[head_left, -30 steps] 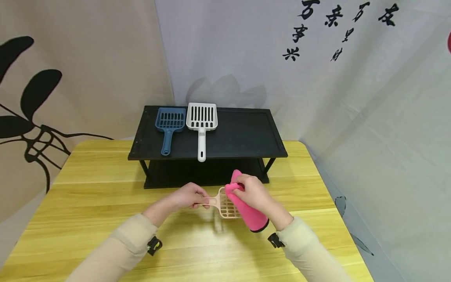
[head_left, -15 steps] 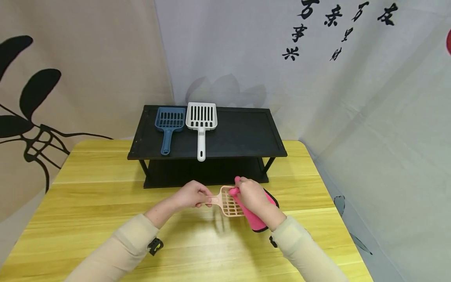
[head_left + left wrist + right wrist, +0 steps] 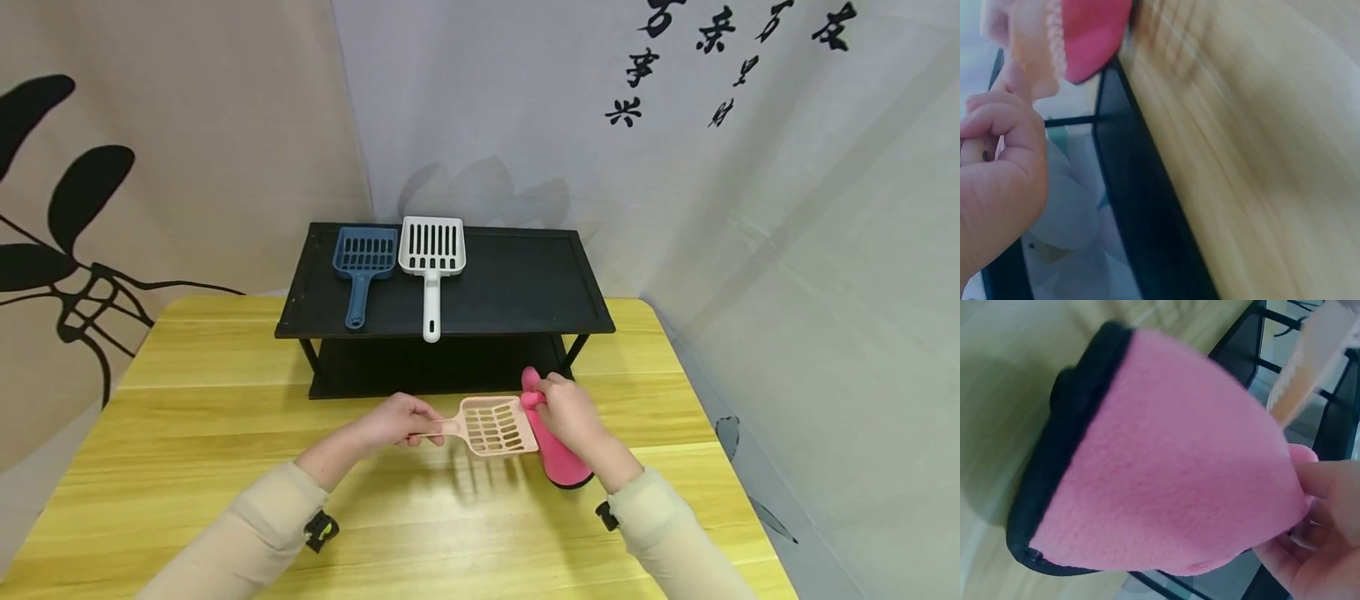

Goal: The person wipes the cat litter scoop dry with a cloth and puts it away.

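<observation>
My left hand [image 3: 401,419] grips the handle of a peach-coloured litter scoop [image 3: 527,435], held level above the table with its slotted head pointing right. A pink cloth [image 3: 564,460] with black edging hangs from my right hand [image 3: 572,414], bunched between thumb and fingers at the scoop's front edge. The cloth [image 3: 1166,456] fills much of the right wrist view, and the scoop [image 3: 1310,369] comes in from the upper right. In the left wrist view, curled fingers wrap the handle, and the scoop head [image 3: 1038,53] overlaps the cloth [image 3: 1094,37].
Just beyond my hands stands a black two-tier rack [image 3: 525,283] on the wooden table [image 3: 450,533]. On its top lie a blue litter scoop [image 3: 358,296] and a white one [image 3: 431,312], handles facing me. A printed curtain [image 3: 510,100] hangs behind.
My right hand has drawn the pink cloth rightward across the scoop head to its front edge, uncovering more slots. The left hand stays on the handle, nearly still.
</observation>
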Motion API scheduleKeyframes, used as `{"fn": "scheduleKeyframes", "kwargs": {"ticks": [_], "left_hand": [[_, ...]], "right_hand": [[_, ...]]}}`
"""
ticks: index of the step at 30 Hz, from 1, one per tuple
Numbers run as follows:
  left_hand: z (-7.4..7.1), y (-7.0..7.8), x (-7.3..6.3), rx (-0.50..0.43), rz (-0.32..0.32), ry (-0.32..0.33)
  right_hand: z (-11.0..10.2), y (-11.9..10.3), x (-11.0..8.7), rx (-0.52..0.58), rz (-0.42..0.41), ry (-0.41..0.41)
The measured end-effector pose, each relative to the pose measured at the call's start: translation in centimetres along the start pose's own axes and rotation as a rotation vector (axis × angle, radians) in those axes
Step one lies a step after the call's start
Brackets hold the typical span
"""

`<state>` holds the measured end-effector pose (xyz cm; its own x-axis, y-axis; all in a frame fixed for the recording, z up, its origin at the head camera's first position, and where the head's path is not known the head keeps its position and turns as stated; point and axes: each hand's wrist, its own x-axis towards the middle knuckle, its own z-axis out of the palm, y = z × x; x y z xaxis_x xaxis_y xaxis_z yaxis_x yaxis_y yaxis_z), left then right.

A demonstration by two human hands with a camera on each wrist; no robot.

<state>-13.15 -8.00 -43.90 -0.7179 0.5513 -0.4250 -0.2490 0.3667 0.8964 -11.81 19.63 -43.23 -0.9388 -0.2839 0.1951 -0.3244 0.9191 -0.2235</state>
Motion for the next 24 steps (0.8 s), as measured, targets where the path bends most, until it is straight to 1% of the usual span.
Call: {"fn": "scheduleKeyframes", "kwargs": {"ticks": [3, 5, 7, 10, 14, 16, 19, 24], "left_hand": [[-0.5, -0.8, 0.1, -0.106, -0.021, -0.040], [-0.9, -1.2, 0.1, -0.166, -0.036, -0.053], [-1.2, -1.5, 0.0, -0.196, -0.045, -0.062], [-1.5, -2.0, 0.0, -0.209, -0.061, -0.072], [-1.4, -2.4, 0.3, -0.219, -0.088, -0.074], [-1.2, -2.4, 0.5, -0.233, -0.096, -0.069], [-0.8, -2.2, 0.8, -0.257, -0.100, -0.075], [0.0, -1.6, 1.3, -0.275, -0.115, -0.084]], "right_hand": [[-0.2, 0.5, -0.3, 0.039, 0.045, -0.009], [-0.3, 0.7, -0.4, 0.057, 0.066, -0.007], [-0.7, 0.7, -0.4, 0.076, 0.087, 0.008], [-1.5, 0.6, -0.4, 0.104, 0.119, 0.036], [-2.8, -0.5, -0.4, 0.144, 0.150, 0.054], [-3.4, -1.4, -0.5, 0.155, 0.149, 0.059], [-3.6, -2.8, -0.7, 0.150, 0.113, 0.090], [-2.8, -4.8, -1.3, 0.083, 0.030, 0.154]]}}
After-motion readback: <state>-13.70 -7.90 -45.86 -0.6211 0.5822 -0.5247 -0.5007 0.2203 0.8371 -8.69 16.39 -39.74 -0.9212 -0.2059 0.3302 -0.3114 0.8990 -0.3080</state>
